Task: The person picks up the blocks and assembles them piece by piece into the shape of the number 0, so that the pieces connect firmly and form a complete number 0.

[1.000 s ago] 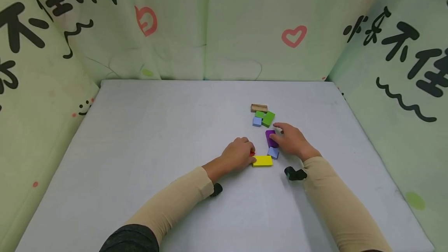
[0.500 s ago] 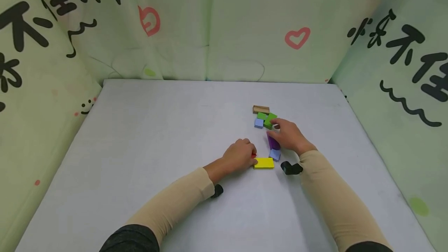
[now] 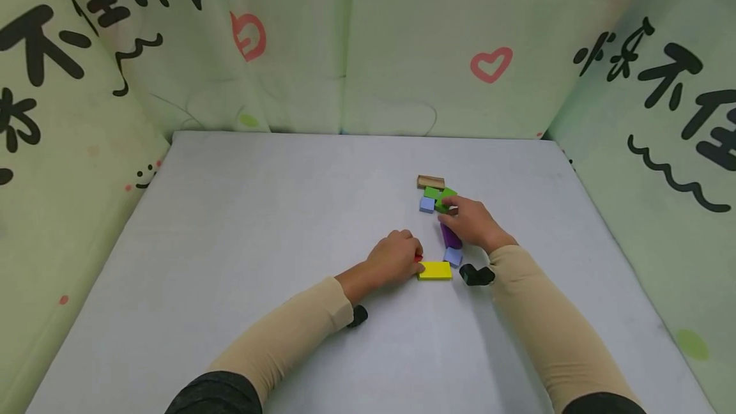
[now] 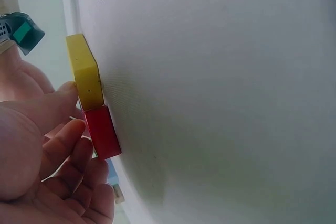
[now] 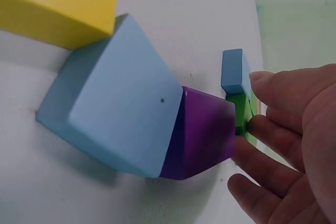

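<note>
Blocks (image 3: 435, 271) lie in a bent, broken chain on the table (image 3: 276, 222), off its middle toward three o'clock; twelve points away from the person in the head view. A red block (image 4: 102, 132) sits in the curled grip of the left hand (image 3: 392, 253), end to end with the yellow block (image 4: 86, 72) at its four o'clock, which the thumb also touches. At the yellow block's one o'clock is the nearer blue block (image 5: 126, 93), set askew, and a purple block (image 5: 210, 132) meets it at twelve.

The right hand (image 3: 474, 221) reaches past the purple block with bent fingers, thumb and forefinger apart at the larger green block (image 3: 449, 192); whether they pinch it cannot be told. That block lies aslant at the purple one's twelve o'clock. At its nine is the farther blue block (image 3: 427, 205), with a smaller green block (image 3: 430, 192) at twelve from that, and a wooden block (image 3: 430, 182) beyond.

Beige sleeves (image 3: 558, 318) come in from seven and five o'clock, a black device (image 3: 476, 275) at each wrist. Pale green cloth (image 3: 402, 37) hangs at nine, twelve and three.
</note>
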`<state>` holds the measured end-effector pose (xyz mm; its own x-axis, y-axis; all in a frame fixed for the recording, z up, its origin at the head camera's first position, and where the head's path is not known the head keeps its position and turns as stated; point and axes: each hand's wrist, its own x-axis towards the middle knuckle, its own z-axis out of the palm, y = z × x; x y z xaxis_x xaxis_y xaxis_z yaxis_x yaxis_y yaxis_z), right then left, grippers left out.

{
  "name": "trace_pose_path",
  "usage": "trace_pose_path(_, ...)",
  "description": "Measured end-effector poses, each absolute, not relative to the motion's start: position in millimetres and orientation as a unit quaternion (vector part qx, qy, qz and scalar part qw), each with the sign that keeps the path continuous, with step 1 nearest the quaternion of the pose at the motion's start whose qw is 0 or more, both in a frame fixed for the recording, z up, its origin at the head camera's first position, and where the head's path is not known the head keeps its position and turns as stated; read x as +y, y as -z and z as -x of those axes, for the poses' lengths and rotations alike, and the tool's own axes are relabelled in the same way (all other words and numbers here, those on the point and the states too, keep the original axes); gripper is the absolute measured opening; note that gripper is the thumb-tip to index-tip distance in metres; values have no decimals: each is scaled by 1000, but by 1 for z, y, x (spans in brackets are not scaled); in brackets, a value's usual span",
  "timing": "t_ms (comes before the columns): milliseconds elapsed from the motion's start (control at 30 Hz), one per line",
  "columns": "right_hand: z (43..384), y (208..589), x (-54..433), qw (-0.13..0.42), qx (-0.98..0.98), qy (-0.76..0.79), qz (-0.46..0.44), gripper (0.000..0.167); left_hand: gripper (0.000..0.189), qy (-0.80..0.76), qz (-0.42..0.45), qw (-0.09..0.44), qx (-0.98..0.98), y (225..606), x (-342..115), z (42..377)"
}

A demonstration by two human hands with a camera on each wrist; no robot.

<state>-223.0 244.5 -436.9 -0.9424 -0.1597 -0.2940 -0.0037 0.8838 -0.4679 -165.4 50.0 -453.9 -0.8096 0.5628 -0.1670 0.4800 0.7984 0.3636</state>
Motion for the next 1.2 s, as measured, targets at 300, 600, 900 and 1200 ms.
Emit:
trace_pose_path(300, 228, 440, 242, 154, 961, 221, 58, 52, 32, -149, -276, 129, 941, 455, 50, 165)
trace_pose_path(600, 234, 441, 243, 147, 966, 200, 75, 49, 31, -153, -277, 130, 940, 456, 50, 165)
trace_pose_path(900, 238, 443, 240, 146, 966, 195, 89, 47, 31, -149, -281, 130, 939, 457, 50, 165)
trace_pose_path(1200, 239, 443, 232, 140, 963, 197, 123, 46, 29, -153, -282, 126, 939, 458, 49, 166)
